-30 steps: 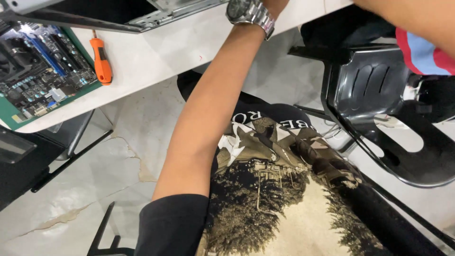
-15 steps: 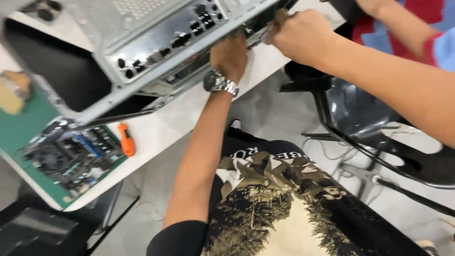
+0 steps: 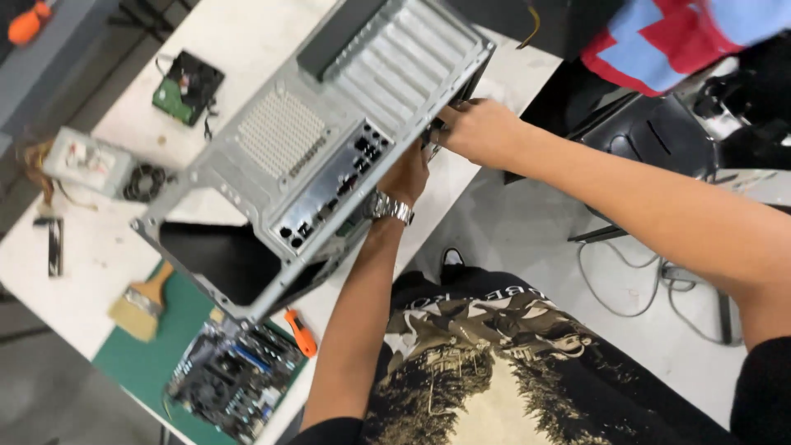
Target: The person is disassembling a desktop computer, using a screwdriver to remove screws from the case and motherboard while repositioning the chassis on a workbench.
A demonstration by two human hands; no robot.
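Computer case [image 3: 329,140], gripped at its edge by left hand [image 3: 408,175] and right hand [image 3: 478,130], seemingly tilted; a slip could drop it onto the circuit board [image 3: 235,379].

computer case [image 3: 329,140]: silver-grey | mat [image 3: 156,363]: green | screwdriver [image 3: 301,332]: orange | table [image 3: 99,255]: white

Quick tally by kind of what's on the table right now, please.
Computer case, held by left hand and right hand: 1
Circuit boards: 2
Power supply: 1
Screwdrivers: 2
Brush: 1
Total: 7
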